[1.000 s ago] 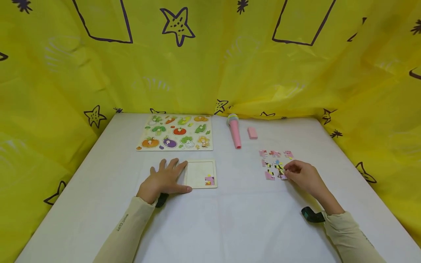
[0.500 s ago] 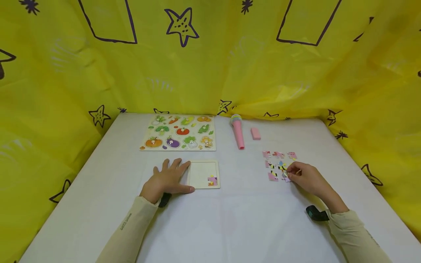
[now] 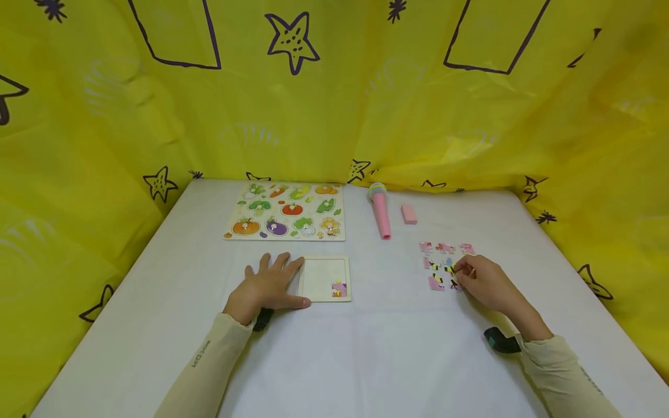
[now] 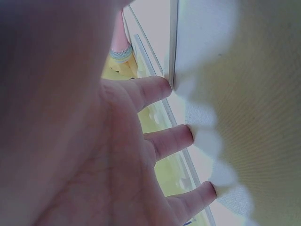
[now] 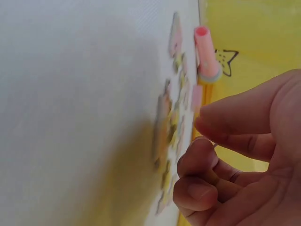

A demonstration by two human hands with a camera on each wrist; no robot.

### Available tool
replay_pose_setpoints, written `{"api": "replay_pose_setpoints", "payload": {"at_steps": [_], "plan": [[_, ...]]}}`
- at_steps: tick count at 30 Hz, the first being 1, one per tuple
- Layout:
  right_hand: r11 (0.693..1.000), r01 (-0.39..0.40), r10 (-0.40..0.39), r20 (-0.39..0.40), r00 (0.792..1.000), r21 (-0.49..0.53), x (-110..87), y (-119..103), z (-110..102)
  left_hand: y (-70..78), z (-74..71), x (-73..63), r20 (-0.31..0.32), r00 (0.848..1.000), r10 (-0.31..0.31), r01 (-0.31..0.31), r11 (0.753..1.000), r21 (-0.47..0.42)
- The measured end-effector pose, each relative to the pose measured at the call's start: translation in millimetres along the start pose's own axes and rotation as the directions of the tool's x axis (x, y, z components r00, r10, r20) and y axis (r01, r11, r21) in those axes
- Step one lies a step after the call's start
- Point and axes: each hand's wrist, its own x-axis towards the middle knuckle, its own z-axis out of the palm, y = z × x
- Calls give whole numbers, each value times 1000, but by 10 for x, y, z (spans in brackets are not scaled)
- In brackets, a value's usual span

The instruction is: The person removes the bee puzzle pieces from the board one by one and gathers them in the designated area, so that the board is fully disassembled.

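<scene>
In the head view my left hand lies with spread fingers at the left edge of a small square wooden puzzle tray, thumb along its near corner. One pink jigsaw piece sits in the tray's lower right corner. Over the loose jigsaw pieces on the right, my right hand has thumb and fingertips together. A thin edge shows between them in the right wrist view, where the hand pinches a puzzle piece, mostly hidden by the fingers.
A vegetable peg puzzle board lies at the back left. A pink toy microphone and a pink block lie at the back, right of it. A yellow patterned curtain borders the white table.
The whole head view has shifted slightly right and down. My right hand stays over the loose pieces with small finger movements; my left hand stays at the tray's edge.
</scene>
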Motion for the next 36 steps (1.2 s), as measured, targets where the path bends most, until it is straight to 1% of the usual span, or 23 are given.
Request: {"api": "replay_pose_setpoints", "payload": {"at_steps": [5, 6, 10, 13, 19, 22, 27, 33, 36], "plan": [[996, 67, -66, -31, 997, 50, 117, -194, 63, -7, -24, 11, 0, 1000, -3, 3, 1000, 13], [994, 79, -77, -28, 997, 73, 147, -240, 84, -7, -29, 15, -2, 1000, -2, 2, 1000, 14], [984, 145, -143, -33, 989, 107, 260, -436, 196, -5, -34, 26, 1, 1000, -1, 1, 1000, 5], [978, 180, -178, -27, 984, 109, 324, -575, 302, 6, -28, 26, 8, 1000, -4, 4, 1000, 1], [963, 214, -221, 25, 975, 164, 447, -823, 516, 10, -9, 25, 6, 1000, -10, 10, 1000, 4], [955, 241, -254, 58, 966, 174, 511, -954, 608, 9, 0, 25, 6, 1000, -10, 10, 1000, 1], [940, 285, -309, 117, 944, 186, 589, -1174, 725, 2, 5, 18, 7, 1000, -9, 9, 1000, -1], [918, 337, -376, 184, 908, 210, 655, -1376, 837, 23, -31, 1, 5, 1000, -12, 12, 1000, 4], [920, 325, -371, 218, 903, 219, 684, -1440, 897, 25, -37, 6, 7, 1000, -16, 15, 1000, 3]]}}
